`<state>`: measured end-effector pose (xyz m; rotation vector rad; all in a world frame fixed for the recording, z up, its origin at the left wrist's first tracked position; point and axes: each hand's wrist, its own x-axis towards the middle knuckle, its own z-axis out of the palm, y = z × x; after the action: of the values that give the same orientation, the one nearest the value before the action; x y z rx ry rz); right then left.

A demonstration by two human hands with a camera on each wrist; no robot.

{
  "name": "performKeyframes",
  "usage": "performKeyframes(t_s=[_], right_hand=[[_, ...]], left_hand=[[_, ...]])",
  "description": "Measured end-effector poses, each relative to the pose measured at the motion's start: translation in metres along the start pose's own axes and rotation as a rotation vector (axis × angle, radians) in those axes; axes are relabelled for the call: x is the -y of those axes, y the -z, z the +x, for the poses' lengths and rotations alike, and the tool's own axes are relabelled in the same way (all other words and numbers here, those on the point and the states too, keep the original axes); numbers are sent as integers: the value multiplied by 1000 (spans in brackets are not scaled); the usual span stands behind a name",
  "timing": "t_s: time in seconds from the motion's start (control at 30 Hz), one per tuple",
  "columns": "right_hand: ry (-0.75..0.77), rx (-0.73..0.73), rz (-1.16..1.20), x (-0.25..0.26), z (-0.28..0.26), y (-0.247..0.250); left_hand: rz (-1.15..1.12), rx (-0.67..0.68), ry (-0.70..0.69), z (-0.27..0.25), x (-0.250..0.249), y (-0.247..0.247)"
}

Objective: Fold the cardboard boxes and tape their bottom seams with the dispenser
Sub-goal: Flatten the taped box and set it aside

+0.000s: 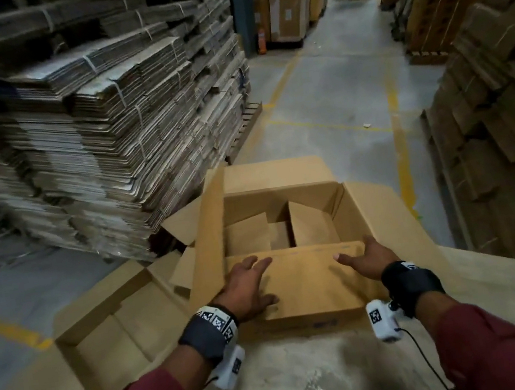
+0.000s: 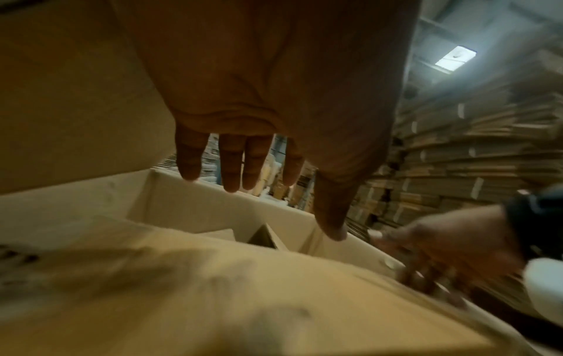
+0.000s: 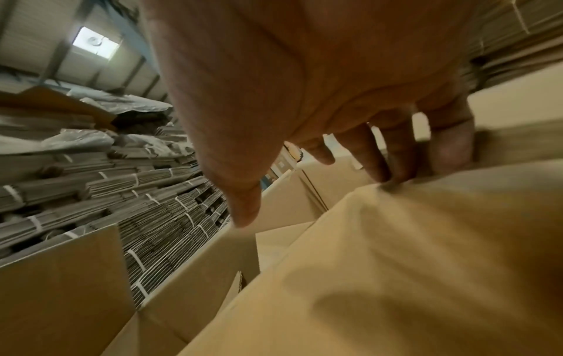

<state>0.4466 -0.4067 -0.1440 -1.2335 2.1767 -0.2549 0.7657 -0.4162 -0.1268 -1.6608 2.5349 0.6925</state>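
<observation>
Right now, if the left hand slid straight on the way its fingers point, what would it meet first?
Probably nothing at once: the left hand lies flat on the near brown cardboard flap, fingers aimed past its far edge over the open box. Beyond that, likely the box's far wall; depth is unclear.

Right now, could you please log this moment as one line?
left hand open on near flap | right hand open on flap | tape dispenser unseen

Open-topped cardboard box (image 1: 275,175): 1, two loose cardboard pieces (image 1: 247,234) inside. Second open box (image 1: 103,338): 1, at left. Hands: 2, left hand (image 1: 249,284), right hand (image 1: 371,258). Wrist cameras (image 1: 383,321): 2. Bundled flat-carton stack (image 1: 97,118): 1 large; bundle count unclear.
</observation>
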Motion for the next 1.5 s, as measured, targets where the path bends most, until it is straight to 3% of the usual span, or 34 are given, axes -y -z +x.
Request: performKeyframes(t_s=[0.13,0.27,0.37,0.43,0.5,0.57,0.7,0.8,0.87,0.97,1.1,1.2,1.3,1.37,1.5], right_hand=[[-77,-15,37,11,16,-2],[-180,-97,214,6,20,5],[-47,-208,516,6,4,32],[58,-208,678,2,-15,56],[80,-28,903,-9,-37,71],[170,239,910,-27,-62,82],[476,537,428,-53,-110,88],[551,622,189,-81,-131,70],[586,548,38,-101,-133,41],[621,295,-186,-133,-118,-11],[513,64,-286,-141,-108,-43],[479,-165,-352,-135,-99,-48],[427,-206,-434,-110,-95,-38],[476,-278,-464,-80,-94,-29],[566,-376,-593,22,-75,-17]], left_hand=[[-92,-126,148,-3,28,22],[-397,-407,361,-20,82,65],[-447,-420,489,-37,104,93],[-485,-386,459,-45,104,110],[-571,-391,346,-58,88,129],[-711,-358,249,-71,61,149],[-811,-223,52,-91,5,179],[-680,-136,3,-89,-16,158],[-549,10,20,-82,-22,123],[-190,226,136,-69,-22,56],[227,335,201,-64,0,-24],[287,195,197,-70,12,-51],[312,-12,169,-71,22,-42],[305,-127,152,-72,39,-17],[214,-199,184,-74,108,54]])
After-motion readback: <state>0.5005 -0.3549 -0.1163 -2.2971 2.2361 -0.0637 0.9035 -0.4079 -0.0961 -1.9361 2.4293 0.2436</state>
